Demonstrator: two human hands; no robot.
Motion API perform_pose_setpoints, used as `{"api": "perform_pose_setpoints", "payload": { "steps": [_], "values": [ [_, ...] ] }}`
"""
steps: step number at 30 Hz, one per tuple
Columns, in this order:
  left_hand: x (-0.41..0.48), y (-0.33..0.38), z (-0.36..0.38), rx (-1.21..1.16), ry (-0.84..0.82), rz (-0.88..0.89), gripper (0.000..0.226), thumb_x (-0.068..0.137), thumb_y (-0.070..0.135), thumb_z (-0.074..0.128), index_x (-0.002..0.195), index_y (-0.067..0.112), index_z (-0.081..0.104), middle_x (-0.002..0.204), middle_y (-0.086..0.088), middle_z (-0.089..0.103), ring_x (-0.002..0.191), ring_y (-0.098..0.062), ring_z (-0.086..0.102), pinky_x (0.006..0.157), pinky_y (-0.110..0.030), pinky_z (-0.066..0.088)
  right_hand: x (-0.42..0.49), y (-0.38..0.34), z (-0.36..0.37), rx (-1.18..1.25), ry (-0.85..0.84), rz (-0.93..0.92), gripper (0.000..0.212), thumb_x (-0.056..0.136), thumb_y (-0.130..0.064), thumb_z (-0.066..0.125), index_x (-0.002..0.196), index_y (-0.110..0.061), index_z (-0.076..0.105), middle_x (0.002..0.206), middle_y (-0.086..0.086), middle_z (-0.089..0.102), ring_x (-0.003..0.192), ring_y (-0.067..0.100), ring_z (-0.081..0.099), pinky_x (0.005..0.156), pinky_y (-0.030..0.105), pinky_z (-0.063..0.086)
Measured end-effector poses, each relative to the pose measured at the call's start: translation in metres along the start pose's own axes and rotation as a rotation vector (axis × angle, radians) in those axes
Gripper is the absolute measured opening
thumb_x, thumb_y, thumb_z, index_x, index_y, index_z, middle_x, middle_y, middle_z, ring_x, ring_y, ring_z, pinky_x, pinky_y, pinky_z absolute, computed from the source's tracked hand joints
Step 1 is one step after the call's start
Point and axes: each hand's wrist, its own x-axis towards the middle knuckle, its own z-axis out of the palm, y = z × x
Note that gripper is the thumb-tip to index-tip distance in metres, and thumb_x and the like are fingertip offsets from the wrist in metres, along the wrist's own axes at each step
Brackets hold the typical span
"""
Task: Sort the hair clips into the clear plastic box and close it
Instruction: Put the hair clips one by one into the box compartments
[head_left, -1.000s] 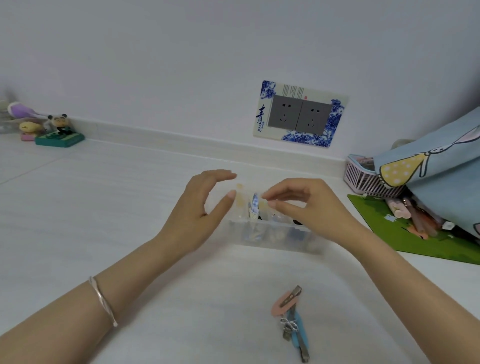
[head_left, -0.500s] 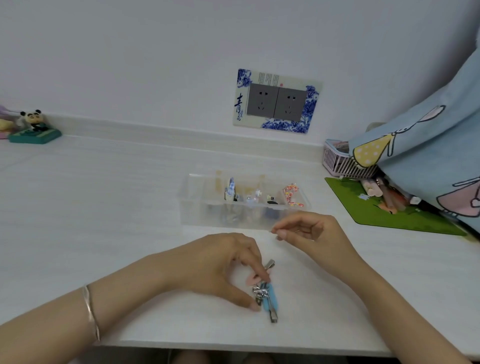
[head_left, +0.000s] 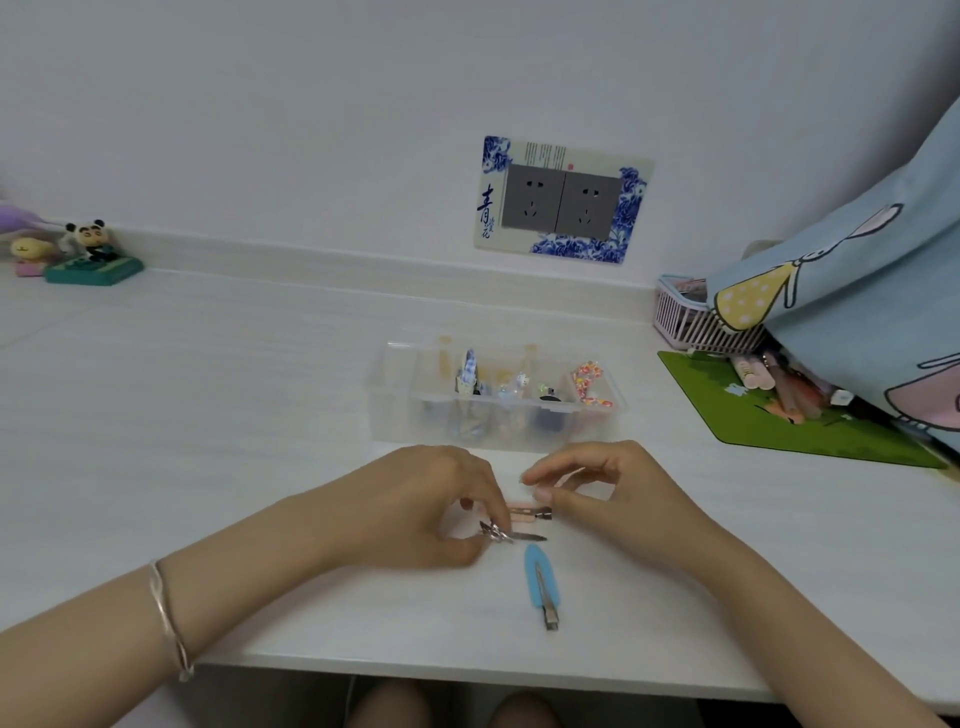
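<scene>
Item: your left hand (head_left: 415, 512) is pinching a silver clip (head_left: 506, 533); right hand (head_left: 605, 488), fingers narrowly parted, is touching the pink clip (head_left: 527, 512). Blue clip (head_left: 540, 579) is lying at 6 o'clock; clear box (head_left: 493, 415) is sitting open at 12.

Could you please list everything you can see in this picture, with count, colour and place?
clear plastic box: one, transparent, open, mid-table, several clips inside
pink clip: one, between the hands
silver clip: one, at the left fingertips
blue clip: one, lying alone near the table edge
table: one, white
socket plate: one, grey with blue-white frame, on the wall
panda figure: one, black-white on a green base, far left
pink basket: one, far right
green mat: one, right
blue cloth: one, cartoon print, right
bracelet: one, silver, left wrist
left hand: pinching the silver clip
right hand: thumb at the pink clip
</scene>
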Motion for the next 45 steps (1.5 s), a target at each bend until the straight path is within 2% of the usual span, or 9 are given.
{"api": "perform_pose_setpoints", "payload": {
  "steps": [8,15,20,27,32,35,39,41,45],
  "values": [
    [-0.016,-0.012,-0.018,-0.063,0.077,-0.112,0.013,0.083,0.024,0.068,0.093,0.026,0.075,0.089,0.014,0.073,0.084,-0.001,0.063,0.074,-0.015,0.050,0.001,0.001,0.007,-0.251,-0.107,-0.086,0.018,0.078,-0.030,0.074,0.095,-0.032,0.074,0.093,-0.019,0.067,0.089,0.006,0.060,0.078,0.022,0.050],
    [-0.002,-0.041,-0.062,-0.229,0.586,-0.288,0.004,0.078,0.023,0.074,0.078,0.027,0.074,0.070,0.012,0.073,0.069,0.000,0.066,0.068,-0.022,0.053,0.019,-0.005,0.022,-0.403,-0.168,-0.200,0.017,0.086,-0.029,0.065,0.101,-0.031,0.073,0.087,-0.016,0.063,0.082,0.006,0.057,0.070,0.018,0.048],
    [0.029,-0.062,-0.057,-0.130,0.577,-0.480,0.013,0.077,0.037,0.070,0.083,0.026,0.066,0.062,0.012,0.071,0.058,0.003,0.060,0.057,-0.022,0.040,0.030,-0.007,0.035,-0.394,-0.134,-0.271,0.014,0.086,-0.027,0.066,0.097,-0.027,0.074,0.084,-0.016,0.064,0.076,0.005,0.057,0.067,0.015,0.047],
    [0.048,-0.064,-0.054,-0.030,0.552,-0.522,0.014,0.079,0.037,0.066,0.075,0.024,0.067,0.063,0.011,0.071,0.064,-0.001,0.062,0.061,-0.024,0.045,0.027,-0.005,0.033,-0.388,-0.092,-0.307,0.017,0.086,-0.038,0.065,0.098,-0.030,0.074,0.083,-0.014,0.065,0.079,0.007,0.058,0.068,0.021,0.048],
    [0.037,-0.068,-0.048,-0.097,0.583,-0.482,0.025,0.080,0.047,0.064,0.095,0.028,0.066,0.080,0.012,0.072,0.078,-0.004,0.060,0.072,-0.028,0.046,0.024,-0.003,0.031,-0.474,-0.069,-0.323,0.013,0.085,-0.029,0.066,0.096,-0.028,0.074,0.084,-0.015,0.069,0.078,0.002,0.060,0.068,0.022,0.051],
    [0.024,-0.074,-0.045,-0.103,0.567,-0.435,0.034,0.080,0.051,0.063,0.108,0.031,0.064,0.104,0.016,0.069,0.103,-0.003,0.057,0.088,-0.025,0.042,0.022,-0.002,0.030,-0.483,-0.030,-0.308,0.015,0.085,-0.020,0.065,0.095,-0.027,0.074,0.085,-0.017,0.070,0.081,0.001,0.062,0.072,0.019,0.052],
    [0.008,-0.080,-0.040,-0.085,0.518,-0.450,0.045,0.081,0.057,0.056,0.119,0.032,0.060,0.126,0.016,0.058,0.123,-0.005,0.045,0.094,-0.021,0.032,0.029,-0.017,0.027,-0.262,-0.024,-0.209,0.016,0.083,-0.015,0.069,0.092,-0.027,0.075,0.081,-0.018,0.071,0.082,0.002,0.063,0.074,0.010,0.046],
    [0.004,-0.082,-0.037,-0.124,0.519,-0.449,0.046,0.083,0.056,0.053,0.121,0.031,0.058,0.129,0.016,0.056,0.125,-0.004,0.043,0.096,-0.020,0.031,0.042,-0.036,0.023,-0.090,0.076,-0.204,0.007,0.077,-0.026,0.073,0.084,-0.028,0.075,0.079,-0.014,0.073,0.075,0.001,0.064,0.071,0.010,0.046],
    [0.004,-0.082,-0.030,-0.224,0.523,-0.421,0.045,0.087,0.050,0.050,0.125,0.027,0.055,0.134,0.015,0.052,0.126,-0.002,0.042,0.099,-0.017,0.028,0.087,-0.063,0.017,-0.015,0.269,-0.157,0.009,0.074,-0.022,0.076,0.077,-0.016,0.071,0.075,-0.001,0.071,0.066,0.013,0.064,0.067,0.023,0.052]
  ]
}}
